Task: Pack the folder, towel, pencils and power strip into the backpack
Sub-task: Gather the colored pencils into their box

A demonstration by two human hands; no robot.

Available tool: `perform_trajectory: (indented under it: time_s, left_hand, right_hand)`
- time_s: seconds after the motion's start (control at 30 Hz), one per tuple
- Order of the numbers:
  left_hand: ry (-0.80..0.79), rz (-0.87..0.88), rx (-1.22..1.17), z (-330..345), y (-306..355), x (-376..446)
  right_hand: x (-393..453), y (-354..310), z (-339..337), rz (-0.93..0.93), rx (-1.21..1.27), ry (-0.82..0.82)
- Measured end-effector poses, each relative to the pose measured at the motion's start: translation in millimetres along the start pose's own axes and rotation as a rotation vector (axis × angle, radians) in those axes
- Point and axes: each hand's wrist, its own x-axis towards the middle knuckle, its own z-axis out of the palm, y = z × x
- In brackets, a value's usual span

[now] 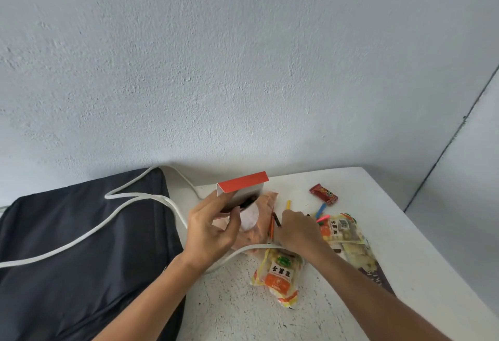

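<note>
Two hands are working over the counter [378,186] at once. My left hand [213,228] is gripping a small box with an orange-red flap [243,182] open, fingers curled round its body, mouth tipped toward the right. My right hand [298,228] is pinching a couple of pencils [274,223] off the pile, fingertips closed on them just beside the box.

More coloured pencils [321,209] are lying loose just right of that hand, beside a snack packet [341,228]. As I read it, I am loading pencils into the box before it goes into the backpack [81,232], which is lying flat and dark on the left. To do this well I am wanting the points lined up together, the box mouth held steady and level with the bundle, and the flap kept clear so nothing snags.

A white cable [129,196], probably the power strip's, is looping across the backpack and running under my wrists. A peach-coloured towel [263,205] is sitting bunched behind my hands. I cannot pick out the folder for certain; a dark printed sheet [378,278] is showing under my right forearm.

Nearer me a second snack packet [280,273] is lying on the speckled white surface, and a small red wrapper [323,194] is sitting far right. A rough pale wall [243,57] is filling the background.
</note>
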Motion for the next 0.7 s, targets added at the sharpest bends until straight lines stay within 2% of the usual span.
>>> perform_trajectory:
  time_s: [0.1, 0.23, 0.3, 0.4, 0.5, 0.6, 0.7]
  left_hand:
    - [0.004, -0.014, 0.028, 0.3, -4.4, 1.6]
    - [0.011, -0.061, 0.043, 0.4, -3.5, 4.8]
    - [0.035, -0.09, 0.05, -0.3, -4.1, 6.2]
    - [0.051, -0.117, 0.063, -0.6, -5.7, 7.5]
    - [0.044, -0.119, 0.078, -0.6, -5.5, 8.5]
    - [0.045, -0.101, 0.083, -1.8, -2.9, 10.3]
    - [0.048, -0.087, 0.083, -4.3, -1.7, 11.6]
  right_hand:
    - [2.6, 4.0, -7.2, -0.061, 0.21, 0.275]
    - [-4.8, 0.4, -30.0, -0.459, 0.698, 0.426]
    - [-11.6, -4.6, -41.6, -0.629, 0.774, 0.54]
    - [-20.7, -12.4, -57.2, -0.743, 0.798, 0.668]
    - [-29.0, -16.9, -65.1, -0.764, 0.886, 0.627]
    - [-35.5, -24.3, -69.0, -0.673, 1.02, 0.477]
    - [-37.4, -29.3, -72.8, -0.647, 1.044, 0.438]
